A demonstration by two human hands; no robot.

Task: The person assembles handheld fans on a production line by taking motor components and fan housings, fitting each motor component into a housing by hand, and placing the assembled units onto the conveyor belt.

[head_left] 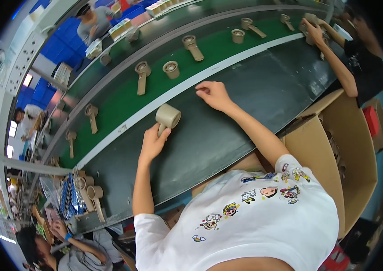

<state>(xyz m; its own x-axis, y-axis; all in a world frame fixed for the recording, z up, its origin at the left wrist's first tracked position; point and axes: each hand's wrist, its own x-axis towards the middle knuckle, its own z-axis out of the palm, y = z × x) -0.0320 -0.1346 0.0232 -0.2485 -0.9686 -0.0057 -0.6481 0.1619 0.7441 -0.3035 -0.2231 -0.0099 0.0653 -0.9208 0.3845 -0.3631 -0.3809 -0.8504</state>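
In my left hand (154,142) is a beige handheld fan (168,116); my fingers are wrapped round its handle, and its round, drum-shaped head points up above the dark worktop (191,149). My right hand (215,95) hovers over the worktop, to the right of the fan and close to the pale strip along the belt. Its fingers are loosely curled, with a small gap between thumb and fingertips, and I see nothing in them. Nearest to my hands on the green belt are a round beige fan head (171,69) without a handle and a beige fan (142,77) with one.
Several more fan parts lie along the green belt (120,97). At the lower left, fan pieces (95,193) lie beside blue-and-silver strips (70,198). An open cardboard box (320,162) stands at my right. Co-workers sit at the far right (358,58) and lower left (78,250).
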